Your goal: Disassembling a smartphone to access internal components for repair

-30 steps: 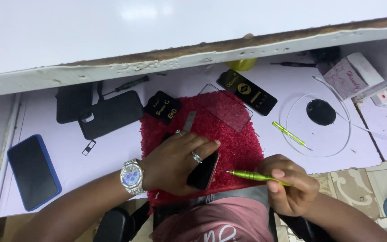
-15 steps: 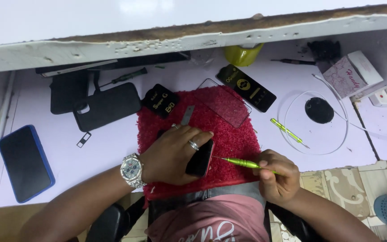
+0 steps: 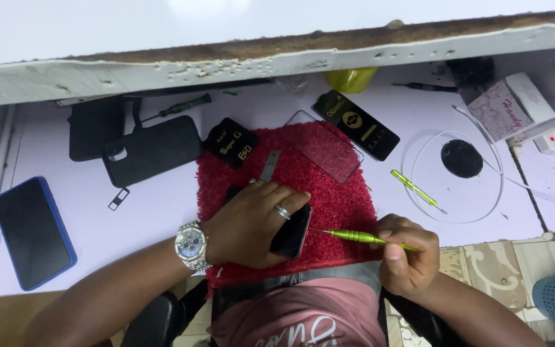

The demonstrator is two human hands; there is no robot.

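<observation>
Pin the phone [image 3: 292, 232] flat under your left hand [image 3: 252, 222]; right hand [image 3: 406, 257], gripping the screwdriver [image 3: 354, 236], keeps its tip square.

The picture is bright and evenly lit, with light from above. A soft white glare sits on the pale surface at the top. The worktop [image 3: 130, 218] shows only weak, short shadows. Focus is sharp in the middle; the straight ledge bends a little at the edges. Colours look slightly violet.
</observation>
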